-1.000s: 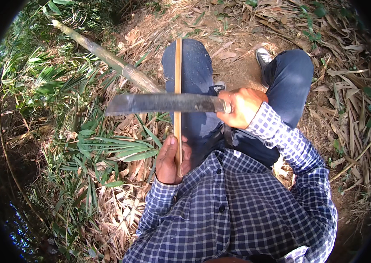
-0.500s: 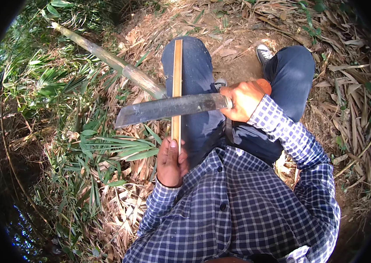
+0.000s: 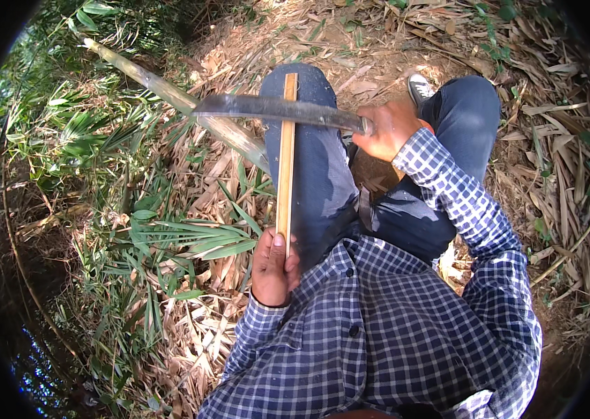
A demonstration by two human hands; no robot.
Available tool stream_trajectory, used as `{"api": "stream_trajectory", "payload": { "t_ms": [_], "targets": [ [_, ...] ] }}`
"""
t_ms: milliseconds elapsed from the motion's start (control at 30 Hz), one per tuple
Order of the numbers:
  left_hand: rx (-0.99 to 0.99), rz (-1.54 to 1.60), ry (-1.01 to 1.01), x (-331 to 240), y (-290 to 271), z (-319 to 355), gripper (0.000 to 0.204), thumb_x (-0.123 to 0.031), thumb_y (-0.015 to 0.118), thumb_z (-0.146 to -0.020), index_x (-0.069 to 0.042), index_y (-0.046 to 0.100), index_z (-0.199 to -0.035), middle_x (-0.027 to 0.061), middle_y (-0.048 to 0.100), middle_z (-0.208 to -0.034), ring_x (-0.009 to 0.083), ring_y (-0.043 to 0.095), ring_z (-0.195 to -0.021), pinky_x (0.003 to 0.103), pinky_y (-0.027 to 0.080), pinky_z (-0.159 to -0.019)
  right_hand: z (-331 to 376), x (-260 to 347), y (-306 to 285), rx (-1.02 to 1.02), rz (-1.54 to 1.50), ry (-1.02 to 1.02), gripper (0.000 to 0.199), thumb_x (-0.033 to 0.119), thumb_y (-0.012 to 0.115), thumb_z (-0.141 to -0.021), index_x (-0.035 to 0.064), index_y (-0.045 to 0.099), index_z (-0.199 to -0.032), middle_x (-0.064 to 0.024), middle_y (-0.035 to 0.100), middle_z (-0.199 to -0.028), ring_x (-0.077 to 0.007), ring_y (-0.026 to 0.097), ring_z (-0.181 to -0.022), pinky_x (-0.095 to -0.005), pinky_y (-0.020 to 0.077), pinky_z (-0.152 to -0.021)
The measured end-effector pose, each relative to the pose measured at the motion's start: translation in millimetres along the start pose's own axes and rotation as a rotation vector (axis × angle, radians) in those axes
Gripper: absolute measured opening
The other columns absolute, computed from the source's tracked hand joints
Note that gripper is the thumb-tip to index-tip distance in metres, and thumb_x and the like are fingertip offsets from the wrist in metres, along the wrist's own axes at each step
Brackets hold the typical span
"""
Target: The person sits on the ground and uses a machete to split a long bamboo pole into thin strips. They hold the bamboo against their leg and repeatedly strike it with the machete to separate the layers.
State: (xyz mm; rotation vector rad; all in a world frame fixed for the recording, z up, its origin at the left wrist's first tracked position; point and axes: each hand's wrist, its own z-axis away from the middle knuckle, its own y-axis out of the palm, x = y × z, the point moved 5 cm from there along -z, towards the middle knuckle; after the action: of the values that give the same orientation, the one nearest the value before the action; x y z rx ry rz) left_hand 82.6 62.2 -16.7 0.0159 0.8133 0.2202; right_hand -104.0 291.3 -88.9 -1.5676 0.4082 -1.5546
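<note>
The left hand (image 3: 274, 272) pinches the near end of a split bamboo strip (image 3: 285, 181), which runs along the left trouser leg (image 3: 319, 174) almost to its far edge. The right hand (image 3: 387, 130) grips a machete (image 3: 253, 107) crossing above the strip; a bamboo pole (image 3: 148, 83) slants away beyond the leg's left edge.

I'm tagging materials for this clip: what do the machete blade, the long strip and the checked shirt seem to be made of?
Machete blade: probably steel, dark grey with a dull sheen, though blurred.
Long strip: likely split bamboo, tan and smooth-looking, with straight lengthwise lines; wood is possible.
Checked shirt: woven cloth, perhaps cotton, matt with soft folds.
</note>
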Motion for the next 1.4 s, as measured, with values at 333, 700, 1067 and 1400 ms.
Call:
{"api": "stream_trajectory", "payload": {
  "t_ms": [333,700,1067,1400],
  "targets": [
    [0.030,0.149,-0.097,0.5,3.9,2.5,0.025,-0.027,0.035,-0.107,-0.006,0.047,-0.100,-0.0013,0.038,-0.059,0.0062,0.029,-0.039,0.022,0.027,-0.034,-10.7,-15.8,-2.7,-0.008,-0.152,0.143,0.033,0.028,0.067,-0.074,0.0039,0.072,-0.096,-0.0204,0.063,-0.063,-0.0368,0.066,-0.063,-0.0444,0.0533,-0.062],
    [0.138,0.492,-0.174,-3.4,8.4,5.2,0.027,-0.024,0.033,-0.107,-0.004,0.049,-0.100,-0.0024,0.039,-0.062,0.0057,0.028,-0.040,0.019,0.026,-0.035,46.0,33.5,5.1,0.150,-0.063,-0.242,0.023,0.029,0.068,-0.071,0.0091,0.065,-0.083,-0.0136,0.064,-0.063,-0.0369,0.065,-0.060,-0.0484,0.0522,-0.056],
    [0.161,0.577,-0.213,-3.2,6.8,3.2,0.027,-0.025,0.032,-0.107,-0.004,0.048,-0.101,-0.0027,0.037,-0.062,0.0061,0.026,-0.040,0.020,0.027,-0.035,15.2,11.0,-2.3,0.062,-0.068,-0.197,0.021,0.028,0.070,-0.071,0.0109,0.068,-0.083,-0.0152,0.065,-0.066,-0.0373,0.065,-0.065,-0.0468,0.0515,-0.061],
    [0.152,0.561,-0.190,-3.8,7.4,3.5,0.020,-0.020,0.033,-0.106,-0.005,0.045,-0.101,-0.0032,0.037,-0.062,0.0040,0.027,-0.039,0.017,0.028,-0.032,-6.2,-7.1,-11.3,0.073,0.016,-0.133,0.032,0.027,0.068,-0.074,0.0047,0.073,-0.096,-0.0180,0.063,-0.059,-0.0331,0.065,-0.057,-0.0444,0.0525,-0.062]
  ]
}}
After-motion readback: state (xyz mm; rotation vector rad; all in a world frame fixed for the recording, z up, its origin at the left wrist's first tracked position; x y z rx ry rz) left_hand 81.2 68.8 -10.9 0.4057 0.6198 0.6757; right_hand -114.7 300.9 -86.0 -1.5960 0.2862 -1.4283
